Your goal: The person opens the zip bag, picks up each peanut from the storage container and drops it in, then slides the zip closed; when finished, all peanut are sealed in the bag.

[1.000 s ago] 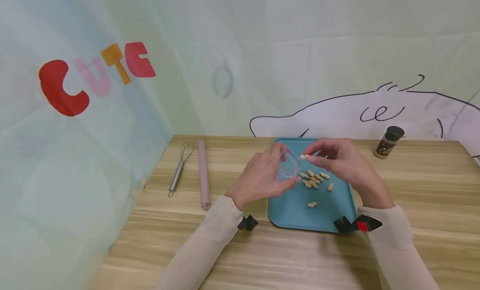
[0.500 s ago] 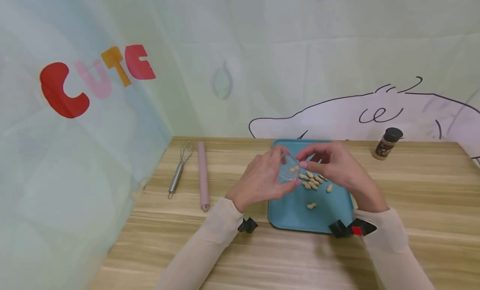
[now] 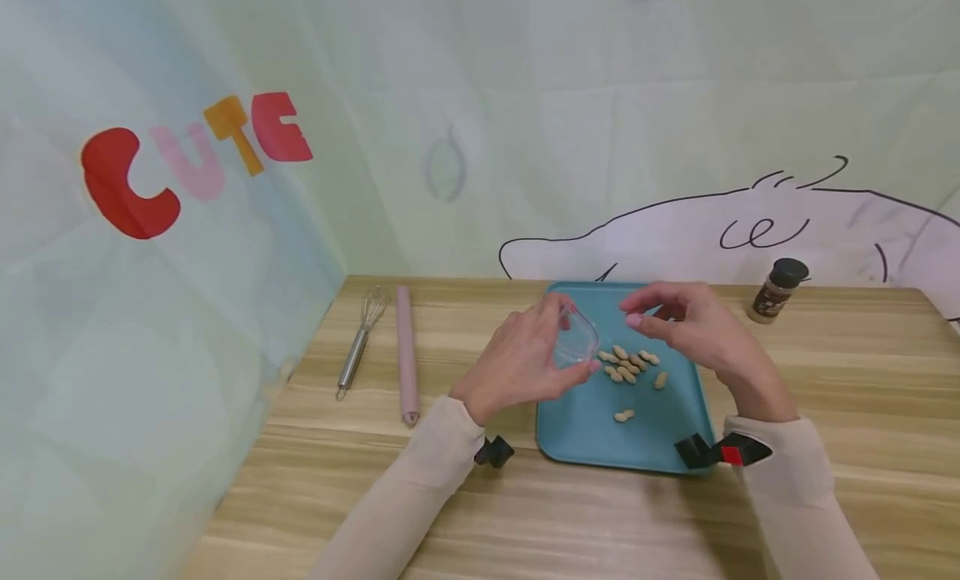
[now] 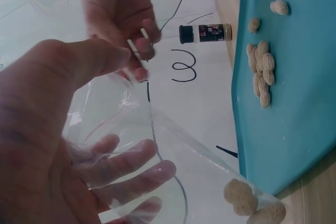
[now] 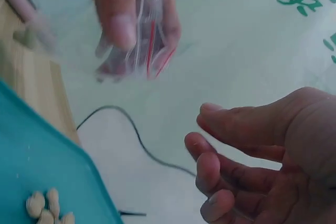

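My left hand (image 3: 517,351) grips a clear zip bag (image 3: 577,338) with a red line by its mouth, thumb and fingers spreading it over the tray's left side. Peanuts in shells (image 4: 240,196) lie in the bag's lower end in the left wrist view. My right hand (image 3: 690,322) hovers to the right of the bag, apart from it; its fingers are loosely bent with nothing between them in the right wrist view. Below both hands is a blue tray (image 3: 588,434). A cluster of several peanuts (image 3: 622,366) lies on it, with single peanuts (image 3: 624,416) nearby.
A whisk (image 3: 362,338) and a pink rolled mat or rod (image 3: 407,355) lie on the wooden table at the left. A black-capped seasoning jar (image 3: 777,291) stands at the back right. A printed cloth backdrop (image 3: 450,105) rises behind the table edge.
My right hand brought a peanut to the bag's mouth and let it go inside, then drew back to the right. My left hand has held the bag almost still.
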The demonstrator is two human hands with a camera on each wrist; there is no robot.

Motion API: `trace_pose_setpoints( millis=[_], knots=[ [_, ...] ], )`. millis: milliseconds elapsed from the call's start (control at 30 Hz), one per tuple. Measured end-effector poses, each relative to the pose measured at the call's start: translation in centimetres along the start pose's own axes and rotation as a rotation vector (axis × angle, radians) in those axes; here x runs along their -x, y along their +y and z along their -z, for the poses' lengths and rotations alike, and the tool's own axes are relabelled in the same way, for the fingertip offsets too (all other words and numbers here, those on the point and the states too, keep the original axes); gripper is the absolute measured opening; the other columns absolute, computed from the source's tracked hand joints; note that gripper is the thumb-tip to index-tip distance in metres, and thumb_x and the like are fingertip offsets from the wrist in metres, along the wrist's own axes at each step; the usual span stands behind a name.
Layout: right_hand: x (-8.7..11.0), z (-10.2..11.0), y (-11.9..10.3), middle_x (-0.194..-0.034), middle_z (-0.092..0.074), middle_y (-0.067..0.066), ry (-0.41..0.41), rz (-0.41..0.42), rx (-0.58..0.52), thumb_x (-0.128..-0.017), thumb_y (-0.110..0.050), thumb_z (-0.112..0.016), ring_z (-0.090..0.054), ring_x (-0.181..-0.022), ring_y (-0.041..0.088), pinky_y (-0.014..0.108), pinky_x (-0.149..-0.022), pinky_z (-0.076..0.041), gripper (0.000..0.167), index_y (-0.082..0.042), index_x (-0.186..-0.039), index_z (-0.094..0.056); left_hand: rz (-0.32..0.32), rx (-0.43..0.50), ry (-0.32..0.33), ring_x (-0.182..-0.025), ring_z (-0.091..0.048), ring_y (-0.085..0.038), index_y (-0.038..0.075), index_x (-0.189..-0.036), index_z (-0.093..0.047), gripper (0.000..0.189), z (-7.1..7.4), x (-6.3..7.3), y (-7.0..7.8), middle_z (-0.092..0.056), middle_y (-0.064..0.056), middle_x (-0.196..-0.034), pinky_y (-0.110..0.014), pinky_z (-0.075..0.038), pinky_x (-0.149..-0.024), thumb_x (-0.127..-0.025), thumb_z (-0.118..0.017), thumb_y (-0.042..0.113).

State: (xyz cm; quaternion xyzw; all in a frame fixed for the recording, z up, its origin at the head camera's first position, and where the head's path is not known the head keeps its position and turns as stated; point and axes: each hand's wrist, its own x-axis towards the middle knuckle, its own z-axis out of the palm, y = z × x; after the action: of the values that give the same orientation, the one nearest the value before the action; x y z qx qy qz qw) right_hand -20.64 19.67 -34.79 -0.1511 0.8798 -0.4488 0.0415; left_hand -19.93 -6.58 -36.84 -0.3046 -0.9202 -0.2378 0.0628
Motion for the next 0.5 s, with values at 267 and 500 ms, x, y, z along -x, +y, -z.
trace_pose_setpoints(
  millis=[267,500],
  knots=[
    [-0.9,0.1,3.4,-0.127,-0.07,0.021,-0.097,-0.091,0.051,-0.105,-0.019,-0.069,-0.063,-0.092,0.024,0.028,-0.071,-0.052,0.032,-0.001,-0.131,-0.072,0.002,-0.019,0.016,-0.092,-0.067,-0.023,0.011,-0.134,-0.049,0.065,0.1,-0.2,0.0,-0.07,-0.006,-0.117,-0.037,-0.055,-0.083,-0.091,-0.077,0.052],
    [-1.7,-0.3,5.4,-0.128,-0.071,0.021,-0.136,-0.157,0.121,-0.104,-0.021,-0.069,-0.06,-0.099,0.026,0.032,-0.077,-0.05,0.033,-0.001,-0.131,-0.073,0.011,0.003,0.0,-0.093,-0.067,-0.024,0.012,-0.135,-0.049,0.065,0.3,-0.1,-0.1,-0.07,-0.008,-0.12,-0.037,-0.055,-0.083,-0.091,-0.076,0.052]
  ],
)
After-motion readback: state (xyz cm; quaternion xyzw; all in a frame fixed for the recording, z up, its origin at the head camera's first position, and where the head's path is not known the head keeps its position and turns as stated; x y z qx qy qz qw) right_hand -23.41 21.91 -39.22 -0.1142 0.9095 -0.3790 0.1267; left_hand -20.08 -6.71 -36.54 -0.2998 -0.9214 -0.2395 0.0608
